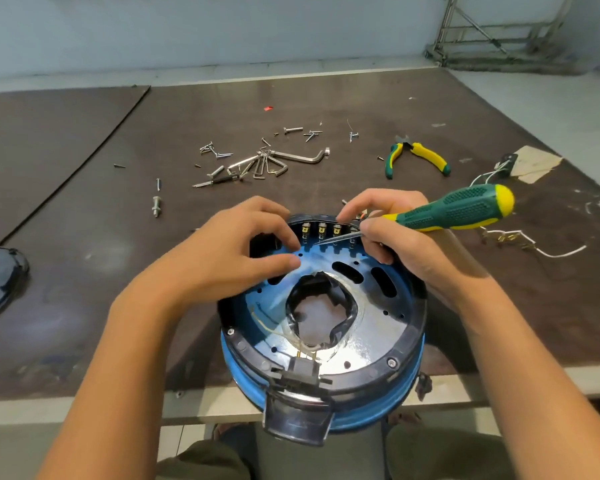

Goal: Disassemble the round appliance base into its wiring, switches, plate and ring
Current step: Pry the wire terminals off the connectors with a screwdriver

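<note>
Position: the round appliance base (411, 368) is found at the near edge of the table (118, 271), partly overhanging it.

Left hand (229, 258): curled over the far-left rim, thumb on the blue plate (371, 320); the base is held by it.

Right hand (395, 233): closed around the screwdriver (458, 209), whose tip is laid toward the row of switch terminals (321, 230) at the far rim.

Recommendation: the switches are judged to be the step in hand. The base should be pressed down firmly, given the overhang. The tip should be kept low against each terminal and levered gently, away from the left fingers (284, 237). Freed wiring should be placed with the loose wires (534, 244) on the right.
</note>
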`<state>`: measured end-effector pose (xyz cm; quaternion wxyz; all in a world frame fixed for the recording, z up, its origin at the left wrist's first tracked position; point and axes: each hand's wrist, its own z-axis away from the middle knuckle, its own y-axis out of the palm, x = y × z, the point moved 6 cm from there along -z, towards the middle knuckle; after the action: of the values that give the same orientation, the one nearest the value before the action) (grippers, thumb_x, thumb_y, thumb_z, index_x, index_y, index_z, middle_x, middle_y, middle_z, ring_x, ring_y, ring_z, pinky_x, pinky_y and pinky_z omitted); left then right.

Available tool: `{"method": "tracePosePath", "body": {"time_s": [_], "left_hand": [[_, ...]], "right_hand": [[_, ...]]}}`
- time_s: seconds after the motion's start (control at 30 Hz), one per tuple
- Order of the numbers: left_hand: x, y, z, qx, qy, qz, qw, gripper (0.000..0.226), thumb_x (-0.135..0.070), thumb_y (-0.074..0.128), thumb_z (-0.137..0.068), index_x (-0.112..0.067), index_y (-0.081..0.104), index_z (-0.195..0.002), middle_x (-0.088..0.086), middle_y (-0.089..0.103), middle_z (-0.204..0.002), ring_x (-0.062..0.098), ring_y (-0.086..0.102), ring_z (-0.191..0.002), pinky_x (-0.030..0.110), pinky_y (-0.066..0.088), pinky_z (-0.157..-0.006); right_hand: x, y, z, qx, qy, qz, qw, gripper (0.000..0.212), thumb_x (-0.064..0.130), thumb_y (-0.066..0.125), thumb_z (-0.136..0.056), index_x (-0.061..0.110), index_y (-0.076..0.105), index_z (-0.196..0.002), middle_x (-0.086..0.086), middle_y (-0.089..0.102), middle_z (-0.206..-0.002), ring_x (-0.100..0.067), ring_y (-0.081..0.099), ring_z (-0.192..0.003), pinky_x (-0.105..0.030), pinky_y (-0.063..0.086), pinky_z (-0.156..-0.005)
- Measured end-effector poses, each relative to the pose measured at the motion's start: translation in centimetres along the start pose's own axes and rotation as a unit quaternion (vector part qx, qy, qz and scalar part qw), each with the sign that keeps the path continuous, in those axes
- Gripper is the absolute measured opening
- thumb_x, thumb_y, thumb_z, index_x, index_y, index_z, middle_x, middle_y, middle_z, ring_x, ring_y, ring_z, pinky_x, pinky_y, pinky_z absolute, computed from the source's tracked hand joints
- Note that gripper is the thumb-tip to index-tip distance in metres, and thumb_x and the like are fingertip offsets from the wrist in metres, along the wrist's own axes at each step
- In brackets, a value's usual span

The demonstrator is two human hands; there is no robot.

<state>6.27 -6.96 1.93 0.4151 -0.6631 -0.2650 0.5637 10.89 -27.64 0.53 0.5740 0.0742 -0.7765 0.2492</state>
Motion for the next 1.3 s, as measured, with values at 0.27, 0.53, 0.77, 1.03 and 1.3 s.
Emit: {"method": "tracePosePath", "body": {"time_s": [0.27, 0.53, 0.77, 1.03, 1.3], "left_hand": [[-1.0, 3.1, 1.0, -0.040, -0.027, -0.142, 0.989, 0.036, -0.011, 0.067, -0.093, -0.035, 0.068, -0.120, -0.010, 0.026, -0.163, 0.018, 0.026, -0.149, 0.034, 0.026, -0.118], [0.7, 1.4, -0.7, -0.090, -0.086, -0.143, 0.982, 0.051, 0.008, 0.062, -0.083, -0.026, 0.073, -0.118, -0.016, 0.036, -0.159, 0.023, 0.045, -0.138, 0.042, 0.049, -0.102], [-2.4, 0.3, 0.2, -0.059, 0.038, -0.019, 0.997, 0.018, -0.021, 0.061, -0.098, -0.030, 0.072, -0.108, -0.019, 0.068, -0.109, -0.002, 0.060, -0.101, 0.014, 0.047, -0.086], [-2.0, 2.8, 2.3, 0.140, 0.014, 0.005, 0.990, 0.019, -0.042, 0.061, -0.096, -0.032, 0.077, -0.096, -0.021, 0.073, -0.090, -0.005, 0.064, -0.086, 0.011, 0.047, -0.070], [-1.4, 3.1, 2.9, 0.149, 0.039, 0.054, 0.987, 0.022, -0.034, 0.059, -0.099, -0.037, 0.074, -0.115, -0.028, 0.071, -0.108, -0.007, 0.063, -0.106, 0.031, 0.054, -0.094]], "right_hand": [[0.5, 0.3, 0.1, -0.012, -0.018, 0.037, 0.999, 0.025, 0.002, 0.051, -0.090, 0.016, 0.071, -0.093, -0.003, 0.053, -0.052, -0.013, 0.046, -0.049, -0.020, 0.040, -0.052], [1.1, -0.1, 1.0, -0.010, -0.039, -0.002, 0.999, 0.024, 0.002, 0.049, -0.083, 0.016, 0.068, -0.087, -0.012, 0.056, -0.051, -0.026, 0.049, -0.050, -0.029, 0.044, -0.055], [0.9, -0.3, 2.2, 0.046, -0.052, -0.044, 0.997, 0.013, 0.015, 0.055, -0.086, 0.009, 0.054, -0.075, -0.006, 0.057, -0.050, -0.029, 0.049, -0.051, -0.071, 0.042, -0.100], [0.7, -0.2, 2.3, 0.052, -0.053, -0.099, 0.992, 0.032, 0.016, 0.055, -0.087, 0.002, 0.056, -0.058, -0.010, 0.057, -0.050, -0.026, 0.050, -0.050, -0.045, 0.035, -0.120], [0.2, 0.0, 3.1, 0.019, -0.032, -0.115, 0.993, 0.036, 0.045, 0.074, -0.084, 0.016, 0.070, -0.063, -0.013, 0.066, -0.054, -0.027, 0.063, -0.050, -0.060, 0.048, -0.106]]}}
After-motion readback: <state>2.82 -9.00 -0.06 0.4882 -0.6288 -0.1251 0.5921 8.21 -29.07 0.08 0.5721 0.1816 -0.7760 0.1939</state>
